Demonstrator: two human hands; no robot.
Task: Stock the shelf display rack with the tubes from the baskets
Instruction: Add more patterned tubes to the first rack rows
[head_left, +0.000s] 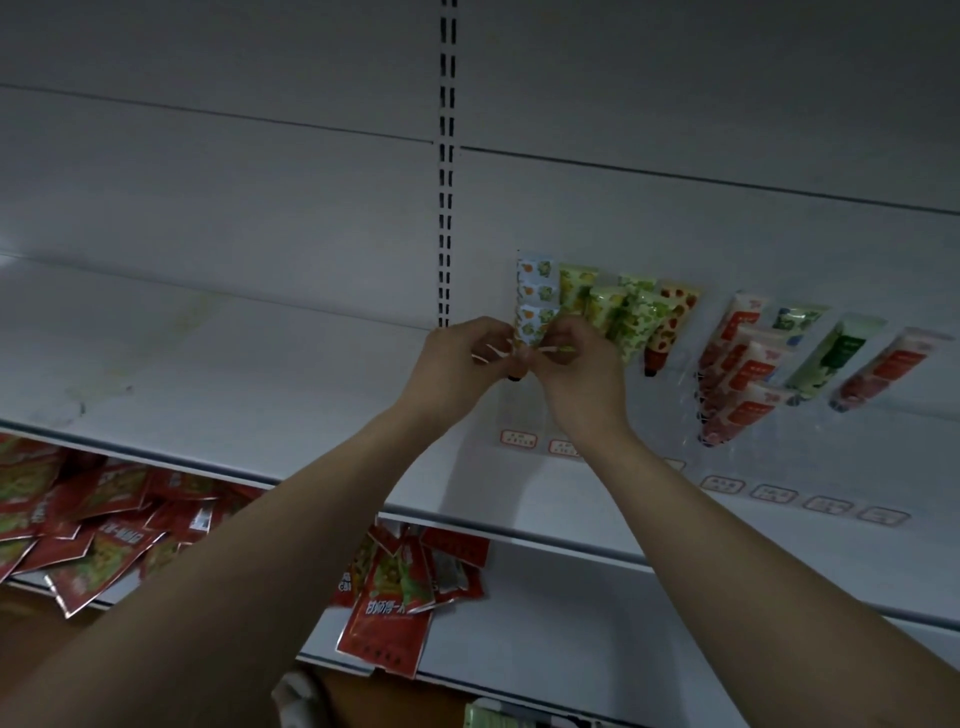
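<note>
**Both hands seat a tube at the left end of the rack**

The patterned tube (535, 317) stands in the leftmost slot of the clear display rack (769, 415) on the white shelf (260, 374), long axis leaning back, dark cap down and crimped end up. It looks light, soft-walled and slick, so I judge the firmer cap end the best hold. The left hand (467, 358) and right hand (576, 358) meet at its lower end, fingers curled and pinching there; thin pale strips show between them. More tubes (634, 317) lean just right. Red sachets (104, 519) lie below.
</note>
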